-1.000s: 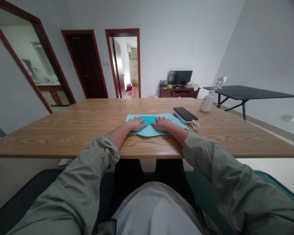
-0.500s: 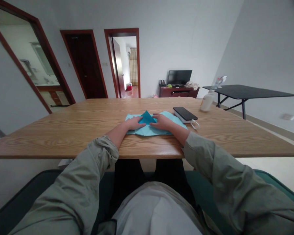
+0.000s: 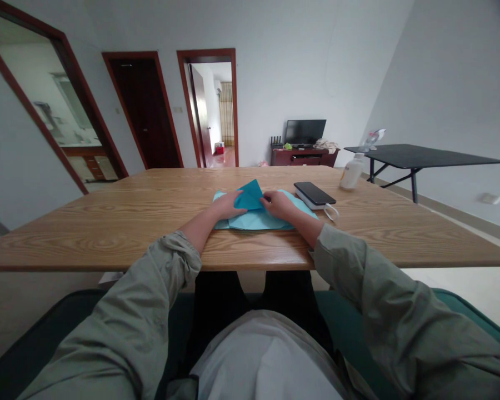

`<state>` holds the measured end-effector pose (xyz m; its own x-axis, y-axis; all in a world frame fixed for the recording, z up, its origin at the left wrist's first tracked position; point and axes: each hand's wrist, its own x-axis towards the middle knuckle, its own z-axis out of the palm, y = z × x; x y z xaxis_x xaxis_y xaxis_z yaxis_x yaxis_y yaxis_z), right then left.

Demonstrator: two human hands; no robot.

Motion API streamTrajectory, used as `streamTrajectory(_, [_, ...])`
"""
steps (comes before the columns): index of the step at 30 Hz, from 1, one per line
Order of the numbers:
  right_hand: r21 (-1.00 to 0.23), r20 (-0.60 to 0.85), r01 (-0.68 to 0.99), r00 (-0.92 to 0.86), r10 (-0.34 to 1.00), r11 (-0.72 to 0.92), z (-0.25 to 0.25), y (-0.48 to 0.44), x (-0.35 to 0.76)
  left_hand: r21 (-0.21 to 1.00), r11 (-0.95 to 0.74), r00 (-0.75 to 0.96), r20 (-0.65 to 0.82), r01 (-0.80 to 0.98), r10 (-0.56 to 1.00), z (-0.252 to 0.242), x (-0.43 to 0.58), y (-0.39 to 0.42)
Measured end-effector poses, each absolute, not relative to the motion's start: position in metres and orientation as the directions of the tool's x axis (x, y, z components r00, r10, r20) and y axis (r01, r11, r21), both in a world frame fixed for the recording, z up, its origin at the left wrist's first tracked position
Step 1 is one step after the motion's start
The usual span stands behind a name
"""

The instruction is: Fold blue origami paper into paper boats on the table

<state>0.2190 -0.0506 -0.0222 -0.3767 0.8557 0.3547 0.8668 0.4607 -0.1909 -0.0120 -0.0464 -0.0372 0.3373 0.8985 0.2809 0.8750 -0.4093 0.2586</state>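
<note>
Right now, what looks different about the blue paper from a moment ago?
The darker blue flap of the folded paper has risen from lying flat into a pointed shape that stands up and leans away from the person. The left hand and right hand have moved in around it, at its sides. The black phone and white bottle stayed where they were on the wooden table.
</note>
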Motion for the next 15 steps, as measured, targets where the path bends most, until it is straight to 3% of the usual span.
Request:
streamTrajectory(4, [-0.2, 0.464, 0.868, -0.325, 0.824, 0.455, -0.019, -0.05, 0.22, 0.248, -0.404, 0.248, 0.485, 0.88, 0.838, -0.026, -0.01, -0.053])
streamTrajectory(8, [-0.035, 0.552, 0.826, -0.453, 0.7, 0.562, -0.013, -0.058, 0.218, 0.145, -0.406, 0.233, 0.628, 0.902, 0.742, -0.011, -0.001, -0.069])
streamTrajectory(10, [0.02, 0.585, 0.789, -0.508, 0.632, 0.614, -0.009, -0.063, 0.215, 0.153, -0.47, 0.258, 0.67, 0.869, 0.696, -0.005, 0.002, -0.074])
streamTrajectory(12, [0.015, 0.617, 0.769, -0.51, 0.6, 0.639, -0.006, -0.066, 0.213, 0.184, -0.537, 0.269, 0.707, 0.823, 0.654, -0.002, 0.001, -0.075])
streamTrajectory(15, [-0.086, 0.662, 0.777, -0.424, 0.619, 0.624, -0.004, -0.062, 0.216, 0.212, -0.565, 0.202, 0.789, 0.797, 0.581, 0.0, -0.004, -0.075])
